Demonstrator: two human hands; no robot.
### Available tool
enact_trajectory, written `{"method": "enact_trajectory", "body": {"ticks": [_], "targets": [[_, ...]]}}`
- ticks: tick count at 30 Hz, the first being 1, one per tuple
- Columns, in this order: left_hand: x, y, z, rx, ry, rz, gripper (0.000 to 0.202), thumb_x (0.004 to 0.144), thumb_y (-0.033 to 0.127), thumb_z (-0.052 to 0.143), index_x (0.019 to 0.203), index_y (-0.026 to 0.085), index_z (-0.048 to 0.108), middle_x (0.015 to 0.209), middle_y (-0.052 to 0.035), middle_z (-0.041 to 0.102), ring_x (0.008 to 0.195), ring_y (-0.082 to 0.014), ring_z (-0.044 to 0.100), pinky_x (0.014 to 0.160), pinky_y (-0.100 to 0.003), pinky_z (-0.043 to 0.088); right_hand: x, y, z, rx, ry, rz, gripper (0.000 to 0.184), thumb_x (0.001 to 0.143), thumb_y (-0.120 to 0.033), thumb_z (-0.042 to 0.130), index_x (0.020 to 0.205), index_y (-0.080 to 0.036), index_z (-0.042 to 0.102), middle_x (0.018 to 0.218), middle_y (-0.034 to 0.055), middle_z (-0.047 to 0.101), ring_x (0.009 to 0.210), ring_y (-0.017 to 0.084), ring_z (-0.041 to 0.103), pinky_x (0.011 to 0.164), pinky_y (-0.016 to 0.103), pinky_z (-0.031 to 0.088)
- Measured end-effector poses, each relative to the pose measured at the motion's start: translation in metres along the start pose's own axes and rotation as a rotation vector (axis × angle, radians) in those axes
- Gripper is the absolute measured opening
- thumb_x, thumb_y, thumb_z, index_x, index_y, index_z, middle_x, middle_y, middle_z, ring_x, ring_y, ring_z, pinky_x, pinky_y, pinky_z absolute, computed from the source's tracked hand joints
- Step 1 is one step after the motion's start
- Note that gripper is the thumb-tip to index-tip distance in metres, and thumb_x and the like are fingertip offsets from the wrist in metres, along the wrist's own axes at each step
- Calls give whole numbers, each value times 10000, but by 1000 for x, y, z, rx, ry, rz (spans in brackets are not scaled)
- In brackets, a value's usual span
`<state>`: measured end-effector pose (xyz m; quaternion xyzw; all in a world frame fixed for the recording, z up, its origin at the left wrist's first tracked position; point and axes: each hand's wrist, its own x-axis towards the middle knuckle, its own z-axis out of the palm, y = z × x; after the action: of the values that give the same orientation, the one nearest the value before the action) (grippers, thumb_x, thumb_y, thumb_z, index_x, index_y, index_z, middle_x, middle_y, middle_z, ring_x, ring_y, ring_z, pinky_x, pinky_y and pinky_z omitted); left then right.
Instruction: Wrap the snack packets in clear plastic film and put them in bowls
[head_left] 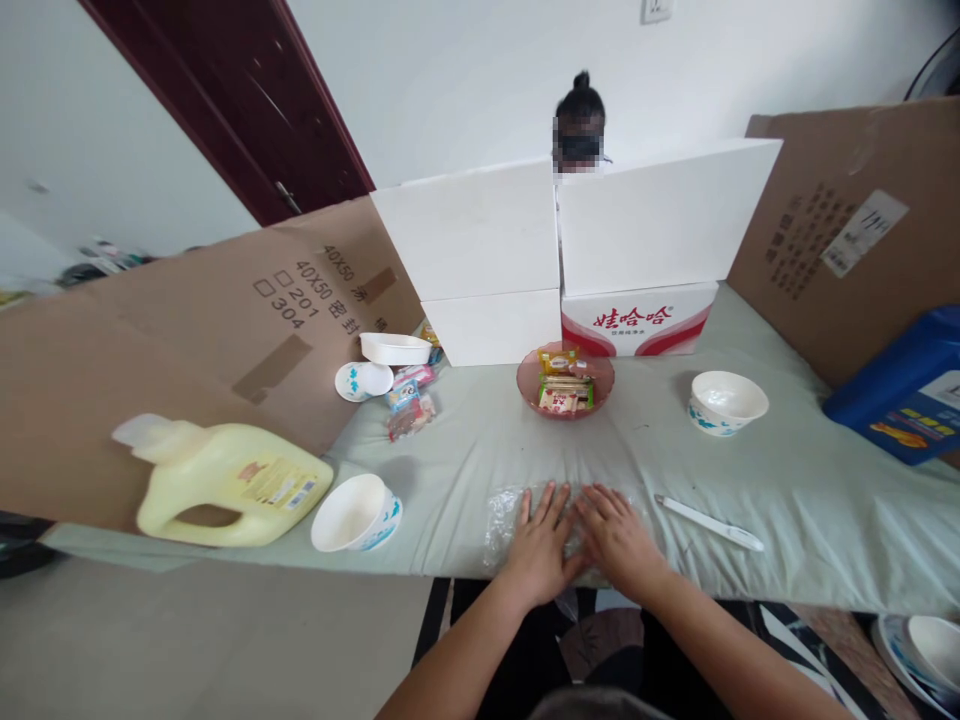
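Plastic wrap (504, 520), one clear crinkly sheet, sits at the near edge of the counter (787, 480) right in front of the person, and both hands are pressed flat on top of it. Left hand (541, 545) and right hand (619, 535) lie side by side, nearly touching, with the fingers spread out and loose, gripping nothing. I'd say the sheet is mostly laid out, though it looks wrinkled at its left end, and I can't tell if anything is under it. Just to the right lies one white pen-like stick (709, 522). Further back in the middle is one red dish (565, 380) with snack packets in it. I count three printed paper bowls: one tipped over near the left hand (355, 512), one tipped further back (364, 381), and one upright on the right (727, 402). There's also one shallow white tray (395, 348) with a few loose snack packets (411, 400) beside it. One yellow jug (232, 480) lies on its side at far left, and one blue container (900, 390) is at far right. White boxes (480, 240) are stacked at the back, with another person (580, 105) behind them.
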<state>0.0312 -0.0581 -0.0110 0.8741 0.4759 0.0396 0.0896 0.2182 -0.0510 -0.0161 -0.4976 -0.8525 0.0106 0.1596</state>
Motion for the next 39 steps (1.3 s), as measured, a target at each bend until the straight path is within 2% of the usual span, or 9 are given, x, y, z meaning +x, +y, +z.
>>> {"method": "enact_trajectory", "body": {"ticks": [7, 11, 14, 17, 19, 24, 29, 34, 39], "targets": [[-49, -70, 6, 112, 153, -177, 674, 904, 550, 461, 1479, 246, 284, 1557, -114, 246, 1431, -322, 208, 1124, -570, 210, -15, 2, 29, -84, -65, 29, 615, 910, -423, 414, 1468, -178, 327, 1529, 60, 314, 1419, 339, 178, 1112, 600, 146], [-76, -103, 7, 169, 454, -469, 568, 943, 458, 392, 1399, 120, 411, 1460, -212, 386, 1381, -377, 294, 1044, -601, 326, -14, 1, 27, -63, -97, 38, 631, 912, -463, 396, 1474, -187, 314, 1539, 52, 288, 1426, 334, 161, 1122, 596, 122], [-83, -87, 0, 98, 588, -332, 420, 931, 353, 444, 1282, 136, 523, 1323, -178, 525, 1320, -338, 393, 1040, -535, 386, -12, -1, 24, -51, -110, 48, 627, 909, -463, 416, 1465, -183, 338, 1534, 72, 297, 1427, 340, 159, 1119, 601, 123], [-85, -57, -5, -52, 386, -14, 376, 847, 357, 599, 1191, 204, 588, 1219, -116, 591, 1243, -304, 476, 1030, -484, 435, -16, -1, 15, -26, -63, 9, 591, 900, -446, 470, 1426, -182, 414, 1524, 117, 314, 1427, 344, 166, 1108, 590, 181], [-86, -45, -6, -115, 269, 41, 454, 754, 378, 702, 1167, 221, 599, 1202, -110, 592, 1212, -321, 499, 1005, -505, 461, -26, 2, 5, 25, -28, -81, 573, 880, -431, 528, 1395, -192, 455, 1519, 122, 328, 1431, 325, 167, 1111, 554, 228], [-91, -50, -9, -196, 241, 26, 192, 839, 174, 562, 1012, 226, 626, 1125, -80, 628, 1177, -266, 538, 1013, -469, 465, -62, 19, -18, 187, -120, -230, 551, 803, -394, 652, 1310, -216, 532, 1411, 105, 493, 1381, 291, 318, 1088, 503, 337], [-88, -56, -22, -336, 268, -1, 170, 895, 151, 446, 843, 222, 591, 1097, -60, 638, 1109, -198, 580, 956, -353, 497, -79, 31, -27, 305, -57, -146, 254, 924, -173, 452, 1090, -225, 637, 1220, 66, 639, 1220, 193, 521, 1017, 373, 435], [-69, -62, -18, -398, 393, -186, 157, 928, 253, 433, 862, 209, 569, 911, -39, 662, 876, -166, 642, 799, -287, 521, -63, 34, -28, 504, 23, 100, 259, 968, -257, 372, 998, -209, 625, 1009, 66, 685, 951, 165, 641, 834, 299, 517], [-38, -67, -6, -281, 438, -385, 187, 913, 315, 466, 834, 208, 598, 774, -1, 667, 709, -157, 638, 691, -262, 492, -40, 37, -15, 404, 99, 404, 292, 946, -360, 382, 843, -210, 611, 876, 58, 668, 790, 195, 648, 705, 304, 494]]}}
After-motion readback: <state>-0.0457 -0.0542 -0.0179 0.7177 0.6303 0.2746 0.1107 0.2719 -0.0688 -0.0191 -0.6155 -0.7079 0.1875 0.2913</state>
